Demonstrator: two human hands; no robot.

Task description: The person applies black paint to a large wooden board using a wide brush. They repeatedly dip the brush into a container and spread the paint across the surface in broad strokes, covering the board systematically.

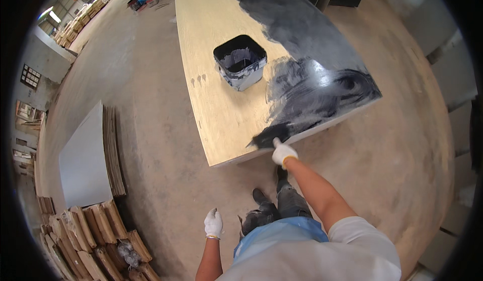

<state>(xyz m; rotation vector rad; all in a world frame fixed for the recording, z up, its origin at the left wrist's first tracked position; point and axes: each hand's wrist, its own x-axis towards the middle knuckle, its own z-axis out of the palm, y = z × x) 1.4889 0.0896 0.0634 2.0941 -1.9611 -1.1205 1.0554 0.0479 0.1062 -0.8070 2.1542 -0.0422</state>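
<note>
Standing at the six o'clock side of a large, pale-yellow wood-grain panel (pixel 221 125), the person (pixel 312 256) extends a white-knit-gloved right hand (pixel 285 154) to its near edge, beside a glossy black smear (pixel 269 136); one digit points forward, but whether the fingers grasp anything cannot be told. A dark grey-black coating (pixel 322 100) covers the panel from about twelve to five o'clock. At eleven o'clock from that hand, a squarish, smeared whitish bucket (pixel 246 78) stands upright on the panel. Between seven and eight hangs the white-knit-gloved left hand (pixel 214 223), loosely curled, its grip unclear.
</note>
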